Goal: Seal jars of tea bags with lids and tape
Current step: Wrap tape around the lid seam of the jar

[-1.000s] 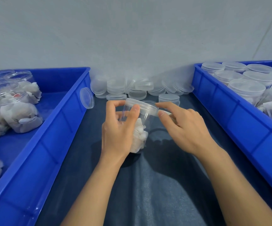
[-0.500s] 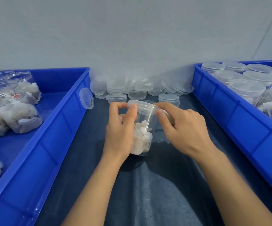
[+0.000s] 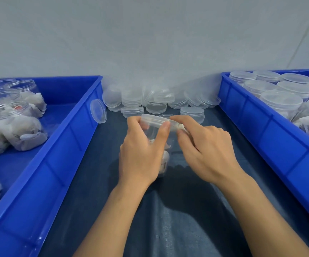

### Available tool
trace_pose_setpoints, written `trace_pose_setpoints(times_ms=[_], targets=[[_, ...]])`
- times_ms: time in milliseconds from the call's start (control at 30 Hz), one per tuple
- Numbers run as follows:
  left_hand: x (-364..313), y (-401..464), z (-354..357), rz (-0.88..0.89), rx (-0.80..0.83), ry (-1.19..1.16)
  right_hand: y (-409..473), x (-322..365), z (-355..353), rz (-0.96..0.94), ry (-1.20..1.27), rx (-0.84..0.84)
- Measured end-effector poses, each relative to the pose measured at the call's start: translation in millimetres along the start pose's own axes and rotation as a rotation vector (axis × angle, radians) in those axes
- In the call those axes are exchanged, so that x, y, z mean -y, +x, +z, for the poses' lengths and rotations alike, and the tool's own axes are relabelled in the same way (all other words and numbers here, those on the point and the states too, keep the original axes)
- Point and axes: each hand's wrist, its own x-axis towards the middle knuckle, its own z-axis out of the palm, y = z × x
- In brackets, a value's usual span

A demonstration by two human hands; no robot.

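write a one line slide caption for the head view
Left hand steadies a tea-bag jar while right hand works its lid.

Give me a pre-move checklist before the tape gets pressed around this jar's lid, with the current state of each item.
1. Jar held steady: ok, the left hand grips it from the side, thumb up by the lid.
2. Lid on the jar: ok, it sits on top; whether fully screwed tight, cannot tell.
3. Tape in hand: ok, the right hand pinches a pale strip at the lid's edge.
4. Tape stuck to the lid seam: cannot tell, fingers cover the contact.
5. Tea bags inside, none caught under the lid: cannot tell.
6. Right tray ready for finished jars: ok, lidded jars already stand there.
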Motion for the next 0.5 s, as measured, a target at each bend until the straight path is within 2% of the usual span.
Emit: trace_pose_setpoints(times_ms=[100,500], targets=[[8,4,-1,-0.077,0.005,-0.136,1,-5,-3,0.007,0.012,-0.019],[13,8,-4,-0.075,0.05,-0.226,5,-17,0,0.034,-0.012,0.041]])
